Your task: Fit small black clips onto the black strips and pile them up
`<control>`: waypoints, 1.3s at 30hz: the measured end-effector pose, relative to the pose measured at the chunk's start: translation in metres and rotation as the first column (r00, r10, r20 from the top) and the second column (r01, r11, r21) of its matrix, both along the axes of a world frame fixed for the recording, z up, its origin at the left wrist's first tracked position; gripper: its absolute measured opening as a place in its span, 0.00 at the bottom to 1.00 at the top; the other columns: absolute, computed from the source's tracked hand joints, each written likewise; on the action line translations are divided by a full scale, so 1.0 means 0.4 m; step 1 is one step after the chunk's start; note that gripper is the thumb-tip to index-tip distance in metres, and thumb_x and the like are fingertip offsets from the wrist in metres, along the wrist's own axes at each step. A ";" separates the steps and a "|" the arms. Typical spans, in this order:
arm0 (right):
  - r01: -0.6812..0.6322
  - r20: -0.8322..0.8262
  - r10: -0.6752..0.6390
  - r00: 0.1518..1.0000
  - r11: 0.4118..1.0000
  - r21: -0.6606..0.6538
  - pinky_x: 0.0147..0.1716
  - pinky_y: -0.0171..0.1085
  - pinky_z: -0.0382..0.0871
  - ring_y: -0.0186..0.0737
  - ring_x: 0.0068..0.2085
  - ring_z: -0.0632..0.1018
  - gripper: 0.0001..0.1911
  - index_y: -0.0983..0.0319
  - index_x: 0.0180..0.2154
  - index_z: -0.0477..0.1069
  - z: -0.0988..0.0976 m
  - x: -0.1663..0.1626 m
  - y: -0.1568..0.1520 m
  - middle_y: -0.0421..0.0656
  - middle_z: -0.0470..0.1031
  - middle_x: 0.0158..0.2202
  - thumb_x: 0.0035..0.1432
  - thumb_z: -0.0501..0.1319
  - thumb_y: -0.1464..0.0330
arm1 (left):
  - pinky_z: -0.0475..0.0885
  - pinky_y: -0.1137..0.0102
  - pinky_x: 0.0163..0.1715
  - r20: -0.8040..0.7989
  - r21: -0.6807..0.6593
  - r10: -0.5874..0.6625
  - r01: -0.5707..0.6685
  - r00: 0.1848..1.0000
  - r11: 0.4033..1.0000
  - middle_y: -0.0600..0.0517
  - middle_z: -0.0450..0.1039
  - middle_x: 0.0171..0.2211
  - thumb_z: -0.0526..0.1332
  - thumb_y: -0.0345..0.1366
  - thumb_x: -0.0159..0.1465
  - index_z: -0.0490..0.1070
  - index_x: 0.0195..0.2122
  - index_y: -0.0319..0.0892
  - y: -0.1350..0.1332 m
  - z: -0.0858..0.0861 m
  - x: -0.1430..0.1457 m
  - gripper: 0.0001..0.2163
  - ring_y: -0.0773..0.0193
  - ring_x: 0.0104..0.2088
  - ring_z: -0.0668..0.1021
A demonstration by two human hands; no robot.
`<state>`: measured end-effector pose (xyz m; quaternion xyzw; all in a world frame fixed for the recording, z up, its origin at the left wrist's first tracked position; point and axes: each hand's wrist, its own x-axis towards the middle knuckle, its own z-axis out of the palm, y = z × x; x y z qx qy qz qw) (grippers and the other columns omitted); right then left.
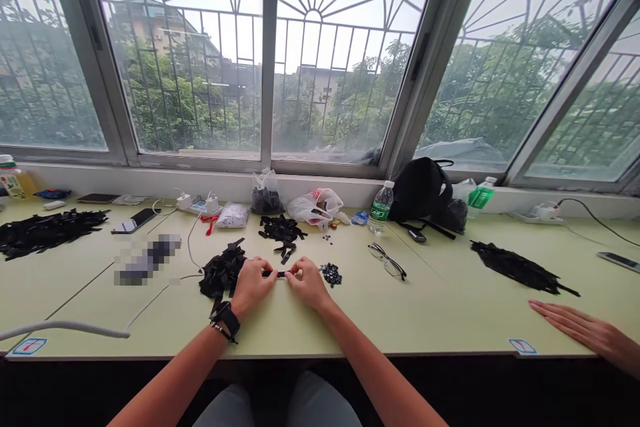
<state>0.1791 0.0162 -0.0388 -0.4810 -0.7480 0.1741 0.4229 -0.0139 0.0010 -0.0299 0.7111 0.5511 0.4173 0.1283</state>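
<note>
My left hand (253, 287) and my right hand (307, 283) meet at the middle of the pale green table (425, 320), pinching a small black strip (280, 274) between their fingertips. Against my left hand lies a heap of black fabric strips (223, 271). Just right of my right hand sits a small cluster of dark beads or clips (331, 274). Farther forward is another scatter of black strips (281, 232). A black watch band (226, 319) wraps my left wrist.
Along the window sill stand a water bottle (381, 207), a black bag (420, 190), plastic bags (315, 208) and chargers (197, 203). Eyeglasses (387, 261), a phone (135, 220) and larger black strip piles (47, 232) (517, 267) lie about. Another person's hand (585, 327) rests at right.
</note>
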 end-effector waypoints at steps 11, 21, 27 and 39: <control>0.018 0.002 -0.018 1.000 1.000 0.012 0.39 0.39 0.69 0.43 0.37 0.76 0.08 0.60 0.25 0.71 -0.009 -0.004 0.007 0.43 0.74 0.32 0.56 0.67 0.70 | 0.66 0.65 0.37 -0.056 -0.001 0.033 -0.033 0.998 0.999 0.47 0.78 0.30 0.65 0.40 0.61 0.80 0.27 0.42 -0.003 0.002 -0.003 0.09 0.55 0.33 0.77; 0.110 0.033 -0.111 0.993 0.993 0.047 0.40 0.40 0.68 0.44 0.37 0.75 0.09 0.59 0.28 0.69 -0.008 0.004 0.004 0.44 0.71 0.34 0.56 0.67 0.69 | 0.69 0.62 0.49 -0.052 0.048 -0.136 0.138 0.989 0.989 0.48 0.78 0.43 0.65 0.31 0.58 0.78 0.45 0.46 -0.032 0.023 0.008 0.13 0.52 0.46 0.76; 0.234 0.113 -0.262 0.958 0.948 0.214 0.44 0.42 0.66 0.49 0.43 0.71 0.05 0.59 0.31 0.69 0.019 0.047 -0.006 0.45 0.71 0.36 0.58 0.64 0.71 | 0.68 0.58 0.57 -0.111 0.038 -0.363 0.369 0.925 0.929 0.53 0.79 0.52 0.63 0.28 0.59 0.81 0.45 0.52 -0.062 0.044 0.019 0.16 0.52 0.53 0.73; 0.265 0.196 -0.308 0.931 0.939 0.220 0.48 0.47 0.65 0.53 0.45 0.69 0.04 0.58 0.31 0.77 0.014 0.168 -0.003 0.48 0.74 0.36 0.57 0.64 0.71 | 0.70 0.55 0.57 -0.179 0.042 -0.366 0.379 0.913 0.924 0.57 0.80 0.54 0.69 0.38 0.61 0.81 0.51 0.54 -0.062 0.034 0.021 0.16 0.50 0.55 0.73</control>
